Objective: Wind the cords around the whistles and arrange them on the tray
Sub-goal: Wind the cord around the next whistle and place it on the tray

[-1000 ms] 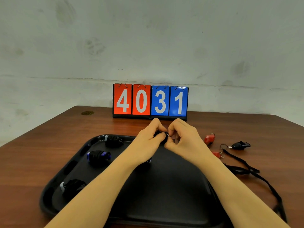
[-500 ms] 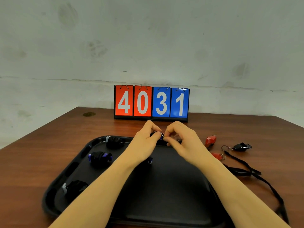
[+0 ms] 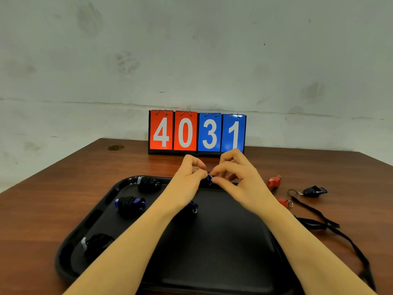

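Whistle (image 3: 208,180), centre frame above the tray's (image 3: 70,248) far rim: small, light, hard plastic, likely slippery once wrapped. I pinch it from both sides, left hand (image 3: 187,177) on the body, right hand (image 3: 234,177) at the ring end. Its cord is soft and limp; hold the last turn or it may unwind. Wound whistles (image 3: 129,205) lie lower left. Scoreboard (image 3: 197,133) reads 4031.
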`<action>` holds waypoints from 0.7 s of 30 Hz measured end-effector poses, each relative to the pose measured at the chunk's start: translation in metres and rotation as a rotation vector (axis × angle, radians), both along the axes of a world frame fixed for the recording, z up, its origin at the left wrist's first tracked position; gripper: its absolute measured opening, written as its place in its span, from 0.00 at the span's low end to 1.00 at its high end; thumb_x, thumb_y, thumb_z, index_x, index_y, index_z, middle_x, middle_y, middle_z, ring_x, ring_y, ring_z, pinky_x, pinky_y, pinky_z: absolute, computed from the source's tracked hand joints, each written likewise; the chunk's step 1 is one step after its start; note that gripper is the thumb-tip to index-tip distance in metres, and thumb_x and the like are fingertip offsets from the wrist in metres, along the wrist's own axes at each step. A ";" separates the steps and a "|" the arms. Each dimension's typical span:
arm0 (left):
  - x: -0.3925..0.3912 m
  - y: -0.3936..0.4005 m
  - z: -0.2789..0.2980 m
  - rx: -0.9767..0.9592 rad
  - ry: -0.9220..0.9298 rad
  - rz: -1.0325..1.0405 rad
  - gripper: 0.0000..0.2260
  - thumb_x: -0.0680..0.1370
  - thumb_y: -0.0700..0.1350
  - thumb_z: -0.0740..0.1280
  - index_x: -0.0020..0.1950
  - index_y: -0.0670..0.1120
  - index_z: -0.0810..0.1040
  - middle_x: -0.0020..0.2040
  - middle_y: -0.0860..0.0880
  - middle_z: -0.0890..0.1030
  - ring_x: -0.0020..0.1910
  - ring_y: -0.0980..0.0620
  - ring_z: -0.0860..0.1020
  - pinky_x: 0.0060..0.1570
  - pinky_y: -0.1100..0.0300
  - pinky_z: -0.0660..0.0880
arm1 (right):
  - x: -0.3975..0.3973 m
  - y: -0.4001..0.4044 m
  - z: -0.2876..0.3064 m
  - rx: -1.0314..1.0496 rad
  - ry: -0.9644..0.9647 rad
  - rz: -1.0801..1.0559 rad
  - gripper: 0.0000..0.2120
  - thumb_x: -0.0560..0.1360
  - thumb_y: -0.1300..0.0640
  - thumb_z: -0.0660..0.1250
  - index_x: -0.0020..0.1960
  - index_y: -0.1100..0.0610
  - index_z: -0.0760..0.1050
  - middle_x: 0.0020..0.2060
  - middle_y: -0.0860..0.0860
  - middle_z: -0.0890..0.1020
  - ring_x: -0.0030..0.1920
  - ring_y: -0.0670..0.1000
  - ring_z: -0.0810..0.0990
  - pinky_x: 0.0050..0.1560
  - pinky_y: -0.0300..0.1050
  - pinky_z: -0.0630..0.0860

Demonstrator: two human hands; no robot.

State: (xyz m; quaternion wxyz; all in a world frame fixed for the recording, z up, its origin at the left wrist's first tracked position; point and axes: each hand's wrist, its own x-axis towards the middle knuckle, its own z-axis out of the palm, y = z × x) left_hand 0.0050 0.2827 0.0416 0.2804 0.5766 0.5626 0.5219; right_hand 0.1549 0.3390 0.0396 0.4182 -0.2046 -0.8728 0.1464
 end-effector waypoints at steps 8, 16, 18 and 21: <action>0.000 -0.002 -0.001 0.028 0.101 -0.012 0.05 0.78 0.40 0.60 0.52 0.49 0.66 0.44 0.49 0.76 0.45 0.56 0.75 0.45 0.65 0.69 | 0.002 0.001 0.000 -0.067 -0.114 0.036 0.05 0.74 0.60 0.66 0.46 0.51 0.73 0.45 0.42 0.72 0.46 0.44 0.74 0.46 0.36 0.73; 0.005 -0.005 0.001 0.136 0.225 -0.036 0.08 0.78 0.40 0.62 0.54 0.50 0.66 0.50 0.56 0.72 0.49 0.62 0.72 0.43 0.72 0.67 | 0.006 0.000 0.003 -0.376 0.053 0.083 0.02 0.75 0.62 0.66 0.47 0.57 0.75 0.41 0.50 0.79 0.41 0.47 0.80 0.43 0.42 0.79; 0.004 -0.005 0.000 0.152 0.248 -0.033 0.10 0.77 0.40 0.62 0.54 0.51 0.65 0.53 0.55 0.72 0.52 0.63 0.71 0.44 0.74 0.66 | 0.005 0.000 0.004 -0.428 0.084 0.100 0.02 0.74 0.63 0.66 0.46 0.59 0.75 0.41 0.51 0.80 0.40 0.47 0.80 0.43 0.42 0.79; 0.005 -0.006 -0.001 0.175 0.265 -0.037 0.11 0.77 0.40 0.62 0.54 0.52 0.65 0.55 0.52 0.71 0.54 0.60 0.71 0.46 0.73 0.67 | 0.004 0.000 0.003 -0.501 0.133 0.107 0.02 0.74 0.65 0.66 0.45 0.61 0.75 0.41 0.56 0.80 0.40 0.50 0.80 0.43 0.43 0.79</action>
